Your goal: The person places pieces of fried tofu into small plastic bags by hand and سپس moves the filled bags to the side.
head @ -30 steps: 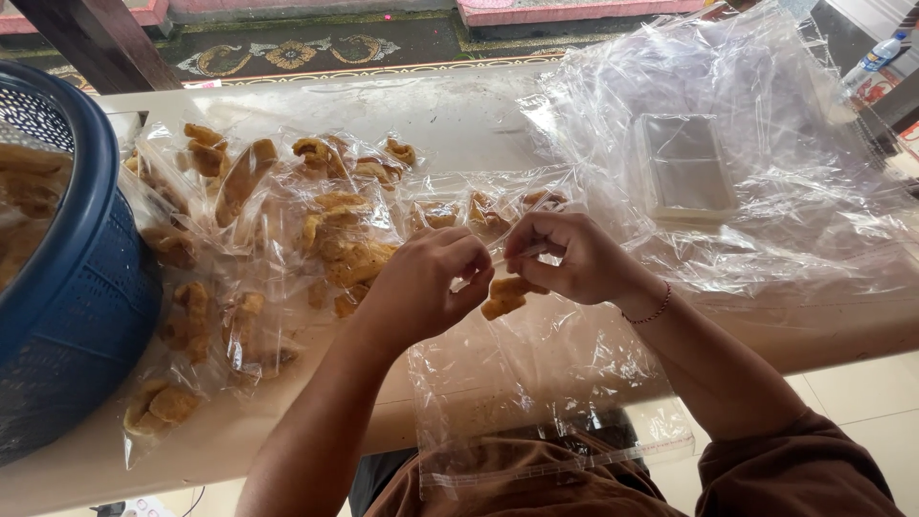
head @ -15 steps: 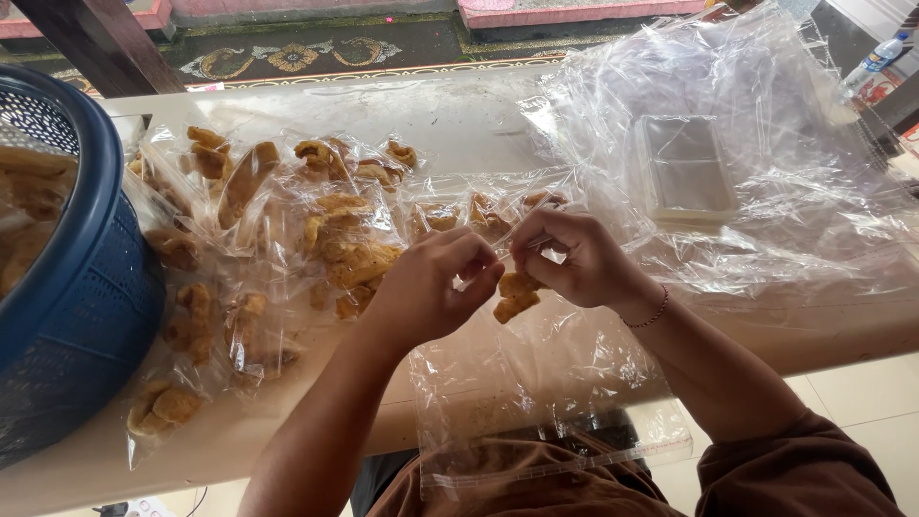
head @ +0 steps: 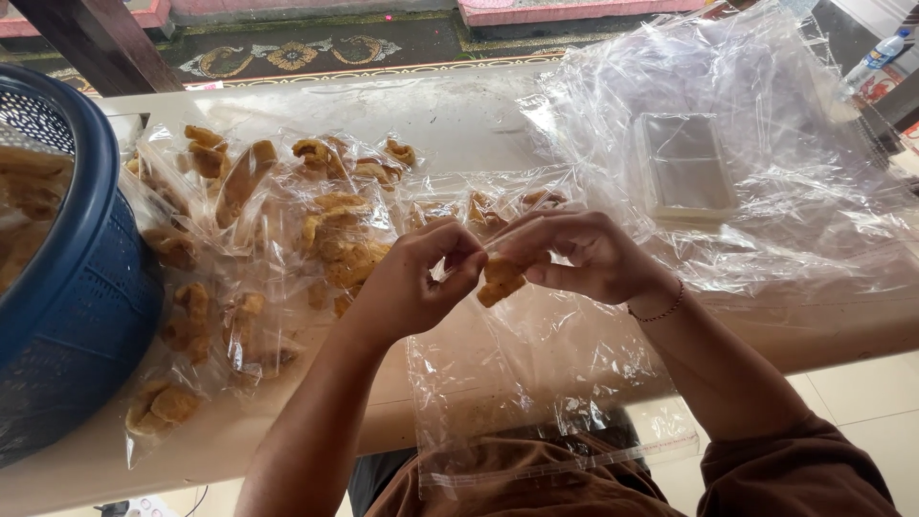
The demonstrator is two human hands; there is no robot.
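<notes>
- At the far left a blue plastic basket [head: 81, 316] with a perforated wall stands on the pale table [head: 459, 115]; fried golden-brown snacks show inside it at the left edge
- Just right of the basket, filled clear snack bags [head: 258, 249] lie spread over the table, each with a few curled fried pieces inside; some touch the basket's wall
- The left hand [head: 412, 282] hovers over the table's front part, fingers curled in tight, thumb and forefinger pinched together on the edge of a small clear bag [head: 479, 251] held between both hands
- A fried snack piece [head: 500, 280] hangs just below the fingertips of both hands, between them; whether it is already inside the small bag I cannot tell
- The right hand [head: 584, 257] meets the left at the fingertips, its fingers narrowed to a pinch on the same bag edge, the other fingers bent loosely; a thin bracelet [head: 661, 311] sits on the wrist
- Under the hands loose empty clear bags [head: 517, 383] drape over the table's front edge down toward the lap
- To the right a big crumpled heap of clear plastic [head: 766, 144] covers the table, with a flat stack of empty bags [head: 684, 172] lying in it
- At the top right corner a plastic bottle [head: 876, 57] lies beyond the table
</notes>
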